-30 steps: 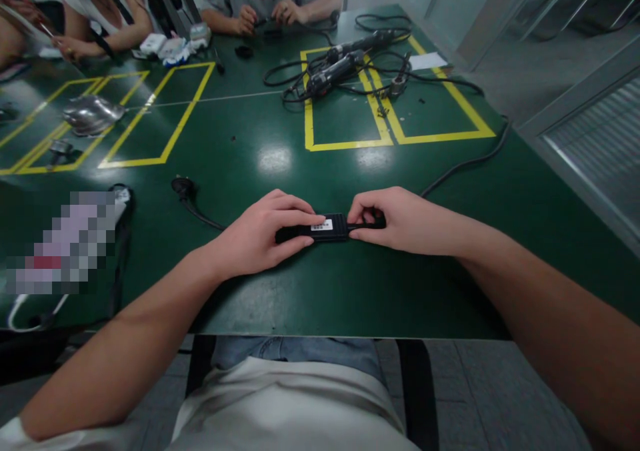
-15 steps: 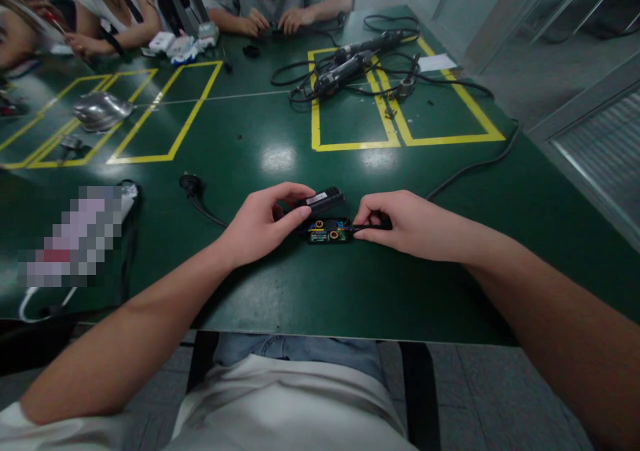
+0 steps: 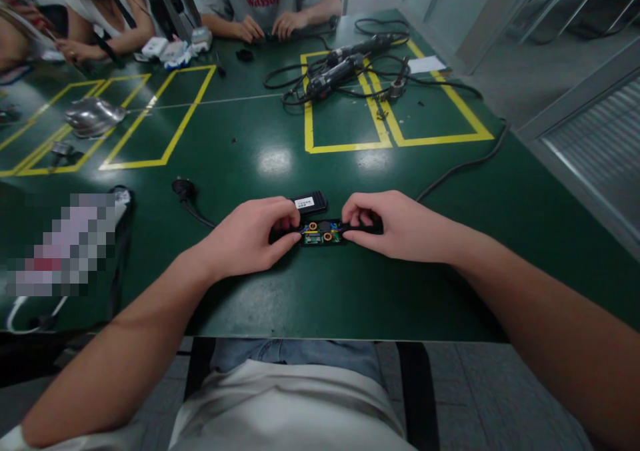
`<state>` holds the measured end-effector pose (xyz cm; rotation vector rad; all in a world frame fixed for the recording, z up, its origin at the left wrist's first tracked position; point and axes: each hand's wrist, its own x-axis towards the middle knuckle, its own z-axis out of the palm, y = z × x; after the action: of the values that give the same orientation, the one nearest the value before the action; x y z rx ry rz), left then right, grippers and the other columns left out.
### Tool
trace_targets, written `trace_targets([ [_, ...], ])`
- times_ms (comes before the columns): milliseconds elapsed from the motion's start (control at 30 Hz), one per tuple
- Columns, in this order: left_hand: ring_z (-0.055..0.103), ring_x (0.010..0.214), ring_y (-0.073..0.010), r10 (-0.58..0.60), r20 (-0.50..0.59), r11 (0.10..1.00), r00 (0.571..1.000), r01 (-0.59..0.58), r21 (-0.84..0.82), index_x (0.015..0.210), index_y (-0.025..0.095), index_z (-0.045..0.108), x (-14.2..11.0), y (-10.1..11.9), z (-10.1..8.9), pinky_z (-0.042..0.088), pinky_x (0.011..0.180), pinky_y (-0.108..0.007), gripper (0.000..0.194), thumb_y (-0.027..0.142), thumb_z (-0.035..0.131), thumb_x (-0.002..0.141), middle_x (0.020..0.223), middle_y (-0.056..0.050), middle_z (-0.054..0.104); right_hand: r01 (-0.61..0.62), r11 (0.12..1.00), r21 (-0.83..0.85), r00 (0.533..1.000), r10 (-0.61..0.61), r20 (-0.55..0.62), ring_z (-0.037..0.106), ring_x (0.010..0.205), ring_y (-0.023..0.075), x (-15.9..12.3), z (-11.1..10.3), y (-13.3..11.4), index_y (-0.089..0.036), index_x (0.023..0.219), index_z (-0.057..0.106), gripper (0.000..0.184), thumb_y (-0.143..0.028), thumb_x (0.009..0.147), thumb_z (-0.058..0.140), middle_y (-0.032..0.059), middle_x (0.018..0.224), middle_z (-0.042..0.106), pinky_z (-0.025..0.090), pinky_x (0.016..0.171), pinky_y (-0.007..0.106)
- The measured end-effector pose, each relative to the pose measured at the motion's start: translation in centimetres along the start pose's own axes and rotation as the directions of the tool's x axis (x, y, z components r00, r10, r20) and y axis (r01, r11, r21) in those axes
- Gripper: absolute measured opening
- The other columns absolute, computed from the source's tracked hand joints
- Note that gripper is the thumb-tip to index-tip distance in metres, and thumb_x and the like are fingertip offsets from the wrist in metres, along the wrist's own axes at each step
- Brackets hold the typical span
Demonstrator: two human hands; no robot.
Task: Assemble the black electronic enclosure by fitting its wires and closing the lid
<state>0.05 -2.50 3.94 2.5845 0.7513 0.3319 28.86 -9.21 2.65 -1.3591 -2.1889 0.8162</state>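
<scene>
A small black housing without its cover lies between my hands, with a green circuit board point(image 3: 313, 237) and two copper-coloured ring coils showing inside. My left hand point(image 3: 255, 234) is closed in a pinch on the black cord at the housing's left end. At the opposite end my right hand point(image 3: 400, 227) pinches the other black cord point(image 3: 369, 227) close to where it enters. The black cover point(image 3: 320, 201), bearing a white label, rests just behind the housing, near my left fingers. Leftward, the cord ends in a black plug point(image 3: 184, 189) on the table.
Black electric screwdrivers point(image 3: 335, 77) with tangled cables lie across yellow tape rectangles. A metal bowl-like piece point(image 3: 95, 116) is at the far left, a blurred-out pack point(image 3: 65, 244) nearer. Across the green table point(image 3: 280, 297) another person's hands point(image 3: 273, 27) handle something small.
My left hand has let go of the black cover, which now lies behind the housing, and has closed at the housing's left end. My right hand keeps its pinch. The view has shifted slightly.
</scene>
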Motion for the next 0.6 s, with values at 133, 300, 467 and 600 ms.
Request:
trace_targets([
  [133, 0.059, 0.072, -0.0164, 0.01, 0.048, 1.0, 0.999, -0.011, 0.019, 0.095, 0.019, 0.064, -0.14, 0.07, 0.16, 0.042, 0.069, -0.03, 0.01, 0.026, 0.06, 0.101, 0.088, -0.002, 0.067, -0.006, 1.0, -0.02, 1.0, 0.006, -0.011, 0.058, 0.068, 0.0162, 0.04, 0.2, 0.03, -0.022, 0.092, 0.07, 0.008, -0.03, 0.093, 0.071, -0.0006, 0.077, 0.067, 0.041, 0.067, 0.03],
  [300, 0.059, 0.075, -0.0166, 0.021, 0.031, 1.0, 0.999, -0.021, 0.0, 0.098, 0.019, 0.065, -0.2, 0.36, 0.21, 0.043, 0.07, -0.029, 0.01, 0.025, 0.059, 0.103, 0.092, -0.003, 0.066, 0.027, 0.999, -0.044, 0.998, -0.03, -0.062, 0.057, 0.067, 0.0154, -0.07, 0.47, -0.12, -0.022, 0.091, 0.072, 0.006, -0.027, 0.091, 0.071, -0.0007, 0.076, 0.067, 0.041, 0.067, 0.03],
  [467, 0.06, 0.078, -0.0169, 0.044, -0.042, 0.999, 0.998, -0.045, -0.02, 0.098, 0.019, 0.066, -0.22, 0.64, -0.14, 0.046, 0.074, -0.029, 0.009, 0.024, 0.061, 0.102, 0.094, -0.003, 0.067, 0.067, 0.998, -0.018, 0.992, -0.069, -0.11, 0.055, 0.063, 0.0148, -0.41, 0.26, -0.2, -0.021, 0.093, 0.073, 0.009, -0.028, 0.094, 0.069, -0.0002, 0.075, 0.069, 0.04, 0.062, 0.03],
  [600, 0.062, 0.079, -0.0173, 0.038, -0.03, 0.999, 0.999, -0.039, -0.032, 0.096, 0.019, 0.067, -0.17, 0.67, -0.25, 0.048, 0.076, -0.03, 0.01, 0.024, 0.062, 0.103, 0.094, -0.003, 0.067, 0.061, 0.998, -0.012, 0.993, -0.062, -0.1, 0.054, 0.06, 0.014, -0.57, 0.02, -0.15, -0.021, 0.093, 0.074, 0.009, -0.027, 0.094, 0.066, -0.0003, 0.073, 0.069, 0.04, 0.058, 0.029],
])
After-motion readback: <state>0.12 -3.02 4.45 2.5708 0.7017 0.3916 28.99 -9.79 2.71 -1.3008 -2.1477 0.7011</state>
